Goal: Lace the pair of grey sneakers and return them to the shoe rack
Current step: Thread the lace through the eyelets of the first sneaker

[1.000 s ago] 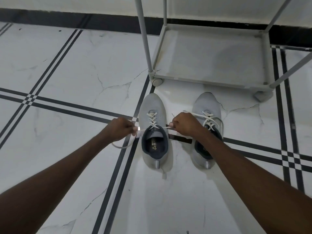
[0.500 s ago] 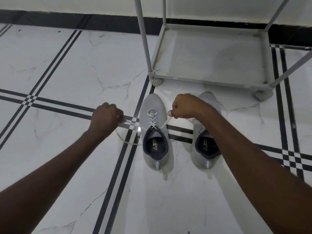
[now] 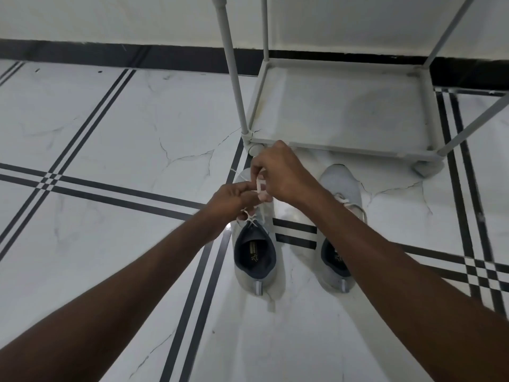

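**Both hands on the lace of the left-of-frame sneaker**

Fingers (image 3: 254, 172) of the right hand (image 3: 281, 175) pinch a white lace (image 3: 259, 186) just above centre frame. Left hand (image 3: 234, 198) meets it from lower left, fingertips pinched on the same lace, a strand looped round one finger near the eyelets. Hands touching or nearly so; exact crossing of strands too small to read.

Beneath them: grey sneaker (image 3: 254, 260), toe pointing to top of frame, dark lining open, heel tab toward the camera. Second grey sneaker (image 3: 341, 186) just right of it, parallel, partly hidden under the right forearm; its lace looks threaded.

Both stand on white marble floor (image 3: 110, 133) with black stripe lines. Shoe rack (image 3: 341, 106), grey frame, bottom shelf bare, upper right, just beyond the toes.
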A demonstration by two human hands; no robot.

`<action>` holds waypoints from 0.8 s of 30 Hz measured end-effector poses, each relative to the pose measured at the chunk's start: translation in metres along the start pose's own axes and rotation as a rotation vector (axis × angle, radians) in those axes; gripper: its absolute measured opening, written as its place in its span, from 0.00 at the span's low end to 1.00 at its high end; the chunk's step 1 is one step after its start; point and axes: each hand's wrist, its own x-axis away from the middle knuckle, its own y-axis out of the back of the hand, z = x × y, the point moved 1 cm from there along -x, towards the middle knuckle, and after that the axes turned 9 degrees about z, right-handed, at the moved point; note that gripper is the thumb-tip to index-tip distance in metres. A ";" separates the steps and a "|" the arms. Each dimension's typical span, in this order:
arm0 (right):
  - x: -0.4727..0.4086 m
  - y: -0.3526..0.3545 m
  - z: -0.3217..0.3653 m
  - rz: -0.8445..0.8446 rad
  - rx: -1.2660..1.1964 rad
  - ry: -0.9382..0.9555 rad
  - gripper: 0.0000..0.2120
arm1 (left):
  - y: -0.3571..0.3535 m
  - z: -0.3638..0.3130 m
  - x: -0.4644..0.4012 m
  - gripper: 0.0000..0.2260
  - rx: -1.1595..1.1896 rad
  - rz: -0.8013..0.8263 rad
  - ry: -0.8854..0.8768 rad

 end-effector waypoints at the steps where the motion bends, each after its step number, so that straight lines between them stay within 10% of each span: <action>1: -0.002 -0.004 -0.001 -0.039 0.006 0.014 0.10 | 0.000 0.001 -0.001 0.11 -0.023 0.008 -0.002; 6: 0.003 -0.019 -0.003 -0.438 -0.078 -0.159 0.06 | 0.008 -0.001 0.001 0.09 -0.010 -0.031 -0.001; 11: 0.010 -0.049 -0.017 0.247 -0.715 -0.304 0.16 | 0.016 -0.009 0.004 0.09 0.083 -0.005 0.027; 16: 0.017 -0.037 -0.023 0.174 -0.620 -0.371 0.11 | 0.027 -0.007 0.001 0.09 0.050 -0.074 0.002; 24: 0.021 -0.025 -0.026 1.098 -0.421 -0.416 0.21 | 0.034 -0.016 0.001 0.10 -0.136 0.050 -0.046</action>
